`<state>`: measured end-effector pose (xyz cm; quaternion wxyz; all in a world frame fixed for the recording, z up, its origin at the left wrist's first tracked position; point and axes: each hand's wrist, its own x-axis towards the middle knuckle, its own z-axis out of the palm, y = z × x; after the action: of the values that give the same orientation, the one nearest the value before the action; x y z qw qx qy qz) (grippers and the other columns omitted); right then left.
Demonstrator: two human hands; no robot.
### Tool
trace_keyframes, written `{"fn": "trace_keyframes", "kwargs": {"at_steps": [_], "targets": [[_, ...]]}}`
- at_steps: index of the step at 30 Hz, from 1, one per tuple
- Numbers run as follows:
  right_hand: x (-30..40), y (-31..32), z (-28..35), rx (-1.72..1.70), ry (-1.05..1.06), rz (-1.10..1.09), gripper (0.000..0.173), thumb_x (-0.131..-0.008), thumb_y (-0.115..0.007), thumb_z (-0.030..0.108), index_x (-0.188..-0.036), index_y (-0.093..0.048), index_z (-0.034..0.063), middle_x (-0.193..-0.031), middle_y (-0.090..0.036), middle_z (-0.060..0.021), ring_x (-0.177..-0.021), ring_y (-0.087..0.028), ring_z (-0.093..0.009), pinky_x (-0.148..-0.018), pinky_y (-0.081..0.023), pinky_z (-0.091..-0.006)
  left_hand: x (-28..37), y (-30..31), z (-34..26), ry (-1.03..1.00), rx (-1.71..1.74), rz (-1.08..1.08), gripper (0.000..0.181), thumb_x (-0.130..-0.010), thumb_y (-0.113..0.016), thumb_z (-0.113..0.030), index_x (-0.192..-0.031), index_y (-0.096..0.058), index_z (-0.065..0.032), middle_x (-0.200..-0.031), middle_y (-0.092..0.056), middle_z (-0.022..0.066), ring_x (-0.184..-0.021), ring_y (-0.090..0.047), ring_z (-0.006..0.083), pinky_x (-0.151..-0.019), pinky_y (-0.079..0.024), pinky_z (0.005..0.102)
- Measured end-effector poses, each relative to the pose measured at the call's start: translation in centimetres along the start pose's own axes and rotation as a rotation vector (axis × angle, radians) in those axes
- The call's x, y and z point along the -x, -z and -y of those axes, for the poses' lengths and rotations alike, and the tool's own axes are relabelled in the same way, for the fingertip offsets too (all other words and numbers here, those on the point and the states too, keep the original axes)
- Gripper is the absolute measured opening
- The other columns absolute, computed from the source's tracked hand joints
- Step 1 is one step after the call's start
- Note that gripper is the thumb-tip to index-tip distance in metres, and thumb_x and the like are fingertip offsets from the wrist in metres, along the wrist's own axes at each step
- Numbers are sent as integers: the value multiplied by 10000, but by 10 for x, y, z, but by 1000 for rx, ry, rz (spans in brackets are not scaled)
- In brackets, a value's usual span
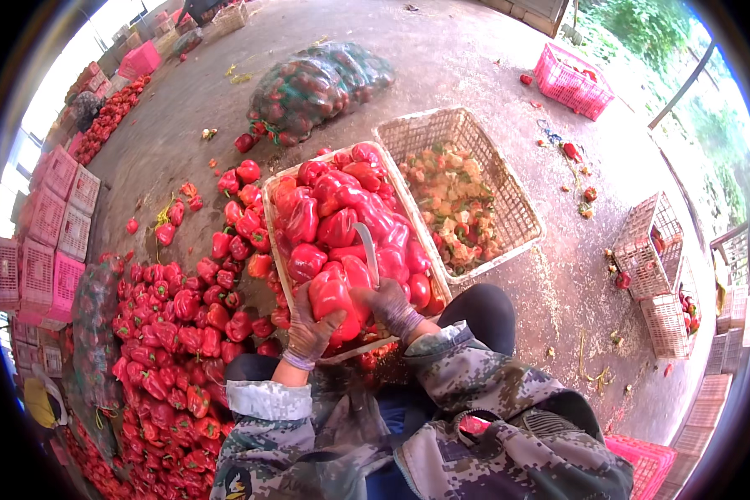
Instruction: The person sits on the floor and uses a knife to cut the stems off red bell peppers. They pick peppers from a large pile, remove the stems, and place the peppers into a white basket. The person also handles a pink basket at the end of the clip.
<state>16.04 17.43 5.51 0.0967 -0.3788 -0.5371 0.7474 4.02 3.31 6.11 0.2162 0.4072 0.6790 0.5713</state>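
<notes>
My left hand (pixel 312 332), in a thin glove, grips a large red bell pepper (pixel 332 295) above the near end of a plastic crate (pixel 270 215). In my gloved right hand (pixel 392 307) is a knife with a curved blade (pixel 369 247), its tip pointing away from me. The right fingers also touch the side of the pepper; the knife's handle is hidden in the hand. Glossy red bell peppers (pixel 337 228) fill the crate to above its rim. Right beside it, a second crate (pixel 522 215) holds cut pepper cores and stems (pixel 453 206).
Loose red peppers (pixel 169 350) lie heaped on the floor at left, next to a full net sack (pixel 97 337). Another net sack (pixel 319 87) lies ahead. Stacked crates (pixel 56 212) stand far left; more crates (pixel 650 250) and a pink one (pixel 572 81) are at right.
</notes>
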Motion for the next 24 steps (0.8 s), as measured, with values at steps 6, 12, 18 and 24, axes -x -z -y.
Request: {"fn": "trace_keyframes", "kwargs": {"at_steps": [6, 12, 18, 24], "targets": [[3, -3, 3, -464, -77, 285, 270, -811, -680, 211, -970, -639, -3, -814, -650, -66, -666, -631, -146, -540, -518, -282, 3, 15, -2, 462, 1199, 63, 736, -769, -774, -319, -1367, -433, -60, -1163, -589, 92, -1079, -594, 268, -943, -503, 421], [-22, 4, 22, -61, 376, -92, 260, -795, -704, 227, -934, -642, 17, -781, -660, -90, -692, -650, -188, -624, -530, -327, -11, 50, 34, 280, 345, -335, 560, -818, -734, -281, -1280, -492, -78, -1036, -611, 79, -948, -628, 212, -810, -544, 377], [-39, -17, 18, 821, 661, -325, 357, -789, -706, 358, -885, -629, 23, -781, -657, -169, -798, -657, -377, -705, -533, -440, -9, 56, 38, 610, 1048, -316, 528, -872, -624, -440, -1239, -529, -73, -1126, -623, 124, -1003, -632, 312, -821, -544, 482], [-5, -55, 12, 282, 523, 262, 317, -827, -708, 219, -1063, -649, 16, -799, -672, -85, -703, -651, -168, -603, -518, -307, 4, 44, 37, 577, 1142, -50, 641, -871, -552, -575, -1270, -509, -75, -1171, -604, 124, -1059, -601, 275, -861, -525, 429]]}}
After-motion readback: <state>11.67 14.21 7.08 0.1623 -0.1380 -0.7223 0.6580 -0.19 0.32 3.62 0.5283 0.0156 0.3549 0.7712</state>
